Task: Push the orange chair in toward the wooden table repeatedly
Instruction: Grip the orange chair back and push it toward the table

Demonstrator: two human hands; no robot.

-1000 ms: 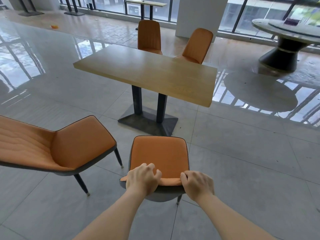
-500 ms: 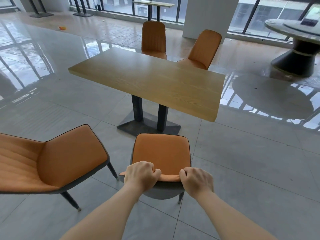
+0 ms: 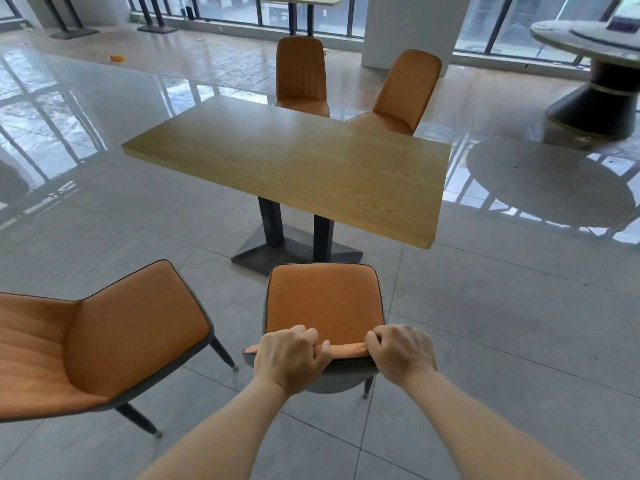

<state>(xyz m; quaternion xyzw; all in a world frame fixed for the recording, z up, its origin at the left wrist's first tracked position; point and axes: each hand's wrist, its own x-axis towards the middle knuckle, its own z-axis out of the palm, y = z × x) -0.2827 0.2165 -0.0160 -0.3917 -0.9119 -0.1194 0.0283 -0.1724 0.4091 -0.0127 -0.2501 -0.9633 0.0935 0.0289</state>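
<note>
The orange chair (image 3: 323, 299) with a grey shell stands right below me, its seat facing the wooden table (image 3: 301, 164). The seat's front edge lies close to the table's dark pedestal base (image 3: 294, 252), just short of the tabletop's near edge. My left hand (image 3: 289, 358) grips the top of the backrest on its left side, fingers curled over the rim. My right hand (image 3: 401, 351) grips the same rim on the right. Most of the backrest is hidden from this angle.
A second orange chair (image 3: 104, 341) stands to the left, turned sideways, close to the one I hold. Two more orange chairs (image 3: 303, 76) (image 3: 403, 95) sit at the table's far side. A round dark-based table (image 3: 595, 57) is at far right. Tiled floor lies open to the right.
The chair has slid forward toward the table with both hands on its backrest; its seat front now nearly reaches the pedestal base. The table looms closer in view.
</note>
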